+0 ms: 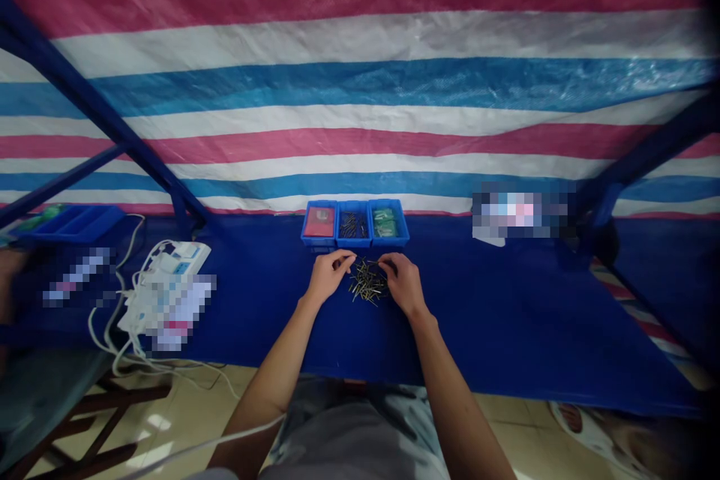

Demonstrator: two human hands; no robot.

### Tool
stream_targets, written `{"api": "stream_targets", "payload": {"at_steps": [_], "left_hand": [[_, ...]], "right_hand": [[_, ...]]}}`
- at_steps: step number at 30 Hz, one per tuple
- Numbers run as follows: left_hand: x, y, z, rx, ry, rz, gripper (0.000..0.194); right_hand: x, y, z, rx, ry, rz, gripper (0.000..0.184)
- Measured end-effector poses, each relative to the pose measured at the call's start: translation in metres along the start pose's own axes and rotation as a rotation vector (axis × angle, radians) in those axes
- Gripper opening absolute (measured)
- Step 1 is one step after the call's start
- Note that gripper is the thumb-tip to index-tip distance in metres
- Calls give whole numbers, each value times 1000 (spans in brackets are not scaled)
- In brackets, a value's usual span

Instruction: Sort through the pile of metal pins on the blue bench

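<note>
On the blue tabletop lies a loose heap of thin screws [368, 283], dark and brass-coloured. At its left edge is my left hand [329, 276], thumb and forefinger pinched together; whatever sits between them is too small to make out. My right hand [405, 283] is closed at the heap's right side, its fingertips pinching what looks like one dark screw [376, 262]. Just behind the heap stand three joined blue bins: the left bin [307, 234] with a red packet, the middle bin [354, 242] with dark screws, the right bin [403, 234] with green-and-clear packets.
A white power strip [188, 259] with tangled cables [115, 341] lies to the left, beside a blurred-out item. Farther left are a blue divided tray [84, 223] and part of another person. A striped sheet [360, 90] hangs behind the table, between blue frame bars [95, 101].
</note>
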State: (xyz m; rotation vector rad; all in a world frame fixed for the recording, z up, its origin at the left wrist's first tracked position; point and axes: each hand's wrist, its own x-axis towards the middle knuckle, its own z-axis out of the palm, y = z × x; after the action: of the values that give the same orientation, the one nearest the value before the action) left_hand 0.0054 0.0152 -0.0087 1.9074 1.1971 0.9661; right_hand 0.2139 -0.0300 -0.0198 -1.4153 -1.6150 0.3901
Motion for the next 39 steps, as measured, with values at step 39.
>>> {"api": "stream_targets", "payload": {"at_steps": [39], "left_hand": [[-3,7,-2,31,-128,80,28]], "right_hand": [[-6,-23,15,79,-83,-73,17]]}}
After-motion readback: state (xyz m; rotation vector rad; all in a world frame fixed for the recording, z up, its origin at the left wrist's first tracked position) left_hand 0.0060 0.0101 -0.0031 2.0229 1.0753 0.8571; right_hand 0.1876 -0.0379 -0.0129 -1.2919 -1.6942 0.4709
